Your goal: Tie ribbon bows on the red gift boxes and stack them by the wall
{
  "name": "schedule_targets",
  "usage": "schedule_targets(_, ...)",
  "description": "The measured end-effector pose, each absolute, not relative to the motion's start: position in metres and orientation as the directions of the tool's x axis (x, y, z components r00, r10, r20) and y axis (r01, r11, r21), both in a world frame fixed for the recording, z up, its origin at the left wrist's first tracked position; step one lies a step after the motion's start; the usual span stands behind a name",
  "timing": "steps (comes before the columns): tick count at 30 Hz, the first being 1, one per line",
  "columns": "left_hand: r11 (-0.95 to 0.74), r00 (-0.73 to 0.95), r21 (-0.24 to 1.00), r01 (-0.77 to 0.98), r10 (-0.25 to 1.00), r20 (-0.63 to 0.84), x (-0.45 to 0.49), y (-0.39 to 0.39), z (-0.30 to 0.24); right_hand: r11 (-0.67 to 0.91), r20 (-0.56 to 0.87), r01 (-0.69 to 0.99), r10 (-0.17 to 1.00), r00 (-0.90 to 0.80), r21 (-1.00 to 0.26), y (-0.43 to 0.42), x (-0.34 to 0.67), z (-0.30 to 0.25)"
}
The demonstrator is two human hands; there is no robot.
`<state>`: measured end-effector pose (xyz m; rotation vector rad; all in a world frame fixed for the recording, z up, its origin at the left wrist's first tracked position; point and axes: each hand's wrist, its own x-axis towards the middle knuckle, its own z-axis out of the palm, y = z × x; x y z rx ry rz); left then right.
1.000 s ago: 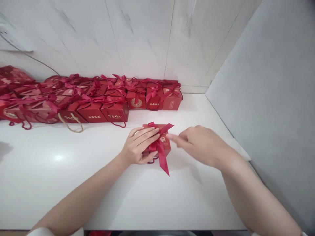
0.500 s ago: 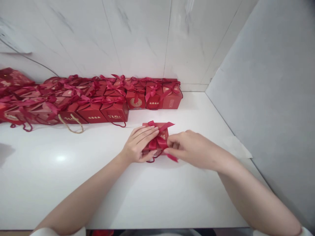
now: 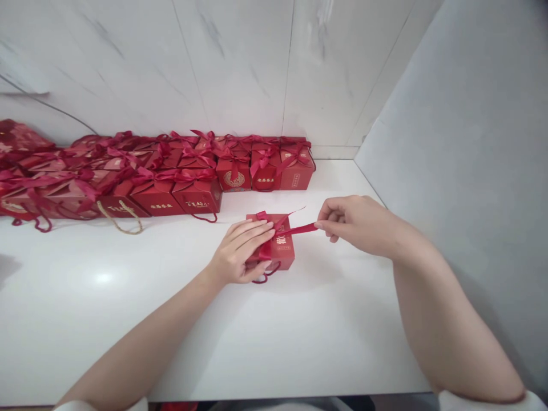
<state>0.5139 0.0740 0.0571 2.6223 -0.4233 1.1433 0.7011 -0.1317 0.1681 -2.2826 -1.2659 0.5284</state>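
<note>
A small red gift box point(image 3: 286, 262) with gold lettering lies on the white table, a dark red cord handle point(image 3: 268, 277) at its near side. My left hand point(image 3: 240, 251) grips it from the left, fingers laid across the top and thumb along the near side. Under those fingers a red satin ribbon point(image 3: 265, 250) is looped round the box; the knot is partly hidden. To the right of the box, my right hand point(image 3: 349, 224) pinches one ribbon end between thumb and fingertips, and that tail is stretched taut. Another thin tail sticks up at the far side.
Rows of red gift boxes point(image 3: 197, 197) with ribbon bows stand along the tiled wall point(image 3: 240, 68), at the back and left. One has a gold rope handle point(image 3: 122, 220). A grey panel point(image 3: 471, 142) bounds the table point(image 3: 107, 319) on the right.
My right hand has moved right and away from me, drawing the ribbon tail out straight from the box. The loop on the right side is gone. My left hand stays on the box.
</note>
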Motion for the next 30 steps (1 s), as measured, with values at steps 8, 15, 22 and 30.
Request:
schedule_targets(8, -0.910, 0.677, 0.189, -0.370, -0.124, 0.726, 0.514, 0.073, 0.058, -0.540, -0.402, 0.774, 0.822, 0.403, -0.330, -0.113, 0.699, 0.143)
schedule_targets(15, -0.800, 0.777, 0.500, -0.331, 0.070, 0.626, 0.515, 0.092, 0.042, -0.380, -0.371, 0.704, 0.912, 0.177, -0.600, -0.106, 0.714, 0.115)
schedule_targets(22, -0.324, 0.752, 0.887, -0.330, 0.478, 0.454, 0.519, 0.126, 0.024, -0.010, -0.018, 0.045, 0.985, -0.172, -0.999, -0.086, 0.732, 0.074)
schedule_targets(30, -0.060, 0.825, 0.987, -0.147, 0.543, 0.155, 0.518, 0.127, 0.022, 0.253, 0.255, 0.032, 0.958, 0.134, -0.967, -0.066, 0.702, 0.019)
